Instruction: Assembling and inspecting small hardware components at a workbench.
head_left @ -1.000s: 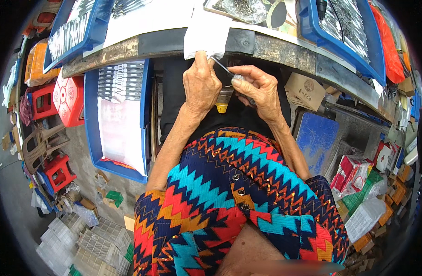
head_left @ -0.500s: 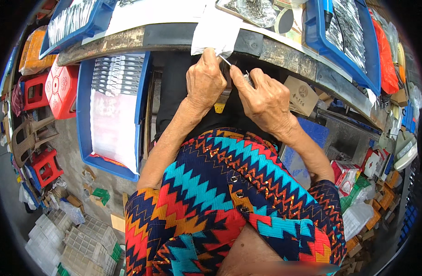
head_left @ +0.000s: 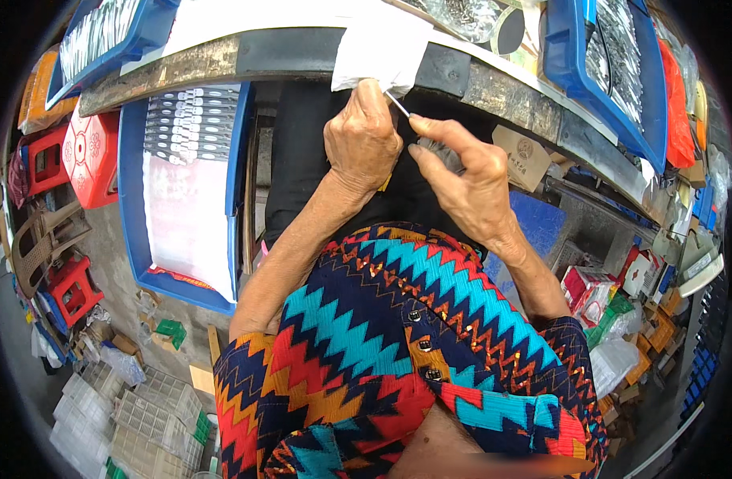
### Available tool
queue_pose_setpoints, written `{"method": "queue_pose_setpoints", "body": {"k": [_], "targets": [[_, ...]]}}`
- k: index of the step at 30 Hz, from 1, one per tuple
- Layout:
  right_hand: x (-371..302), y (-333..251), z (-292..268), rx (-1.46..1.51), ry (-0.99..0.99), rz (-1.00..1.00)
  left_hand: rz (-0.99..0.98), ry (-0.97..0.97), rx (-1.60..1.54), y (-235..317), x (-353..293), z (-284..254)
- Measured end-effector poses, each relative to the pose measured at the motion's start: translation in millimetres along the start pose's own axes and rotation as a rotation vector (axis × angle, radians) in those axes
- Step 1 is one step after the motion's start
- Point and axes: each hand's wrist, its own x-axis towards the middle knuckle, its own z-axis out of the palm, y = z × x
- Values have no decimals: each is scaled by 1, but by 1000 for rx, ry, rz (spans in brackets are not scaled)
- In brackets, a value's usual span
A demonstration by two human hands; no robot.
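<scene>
At the table's front edge, my left hand is closed in a fist against the hanging end of a white cloth or paper sheet. A thin silvery rod slants out of that fist, down to the right. Its lower end meets the index fingertip of my right hand, whose fingers are curled. The thumb sits lower, a little apart from the index finger. Something grey and rounded shows beneath the right hand; I cannot make out what it is. The rod's upper end is hidden by the left fist.
Left of my legs, a blue tray holds rows of black-and-white handled pieces. More blue trays, one at far left and one at right, stand on the worn table edge. Red stools, crates and boxes crowd the floor.
My right hand has moved slightly right and down from the left fist, and more of the rod shows between them. The view has also shifted a little.
</scene>
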Motion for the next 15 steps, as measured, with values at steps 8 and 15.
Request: {"method": "queue_pose_setpoints", "body": {"k": [8, 15], "targets": [[-2, 9, -7, 1334, -73, 946, -21, -5, 60, 4, 0, -1], [-17, 4, 10, 1410, -28, 817, -22, -64, 85, 2, -1, -6]]}}
